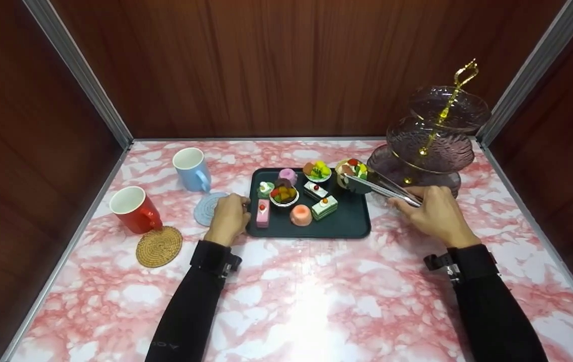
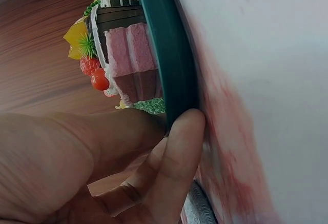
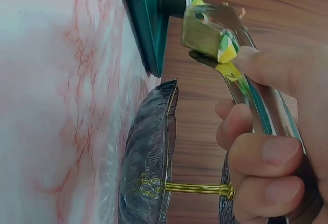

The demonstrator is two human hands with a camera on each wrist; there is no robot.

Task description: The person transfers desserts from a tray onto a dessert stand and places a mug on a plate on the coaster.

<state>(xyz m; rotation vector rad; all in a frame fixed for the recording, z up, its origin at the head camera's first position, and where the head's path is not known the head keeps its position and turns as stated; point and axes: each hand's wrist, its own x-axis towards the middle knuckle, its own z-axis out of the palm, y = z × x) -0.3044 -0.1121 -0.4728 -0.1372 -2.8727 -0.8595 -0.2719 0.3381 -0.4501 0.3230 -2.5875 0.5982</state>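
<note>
Between fingers of the left hand [image 1: 228,216]: left rim of the dark tray [image 1: 343,224], pinched.
Within fingers of the right hand [image 1: 436,213]: metal tongs [image 1: 389,192], gripped.
Beyond the right fingers: fruit-topped dessert [image 3: 201,38], between the tongs' tips (over the tray's right end).
Just behind the right fingers: tiered stand [image 1: 450,151].

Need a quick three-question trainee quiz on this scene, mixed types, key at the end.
1. True or false: the left hand is holding a mug.
2. What tool does the right hand hold?
3. In the head view, on which side of the dark tray does the tiered stand stand: A left, B right?

Key: 1. False; it pinches the dark tray's edge. 2. Metal tongs. 3. B.
</note>
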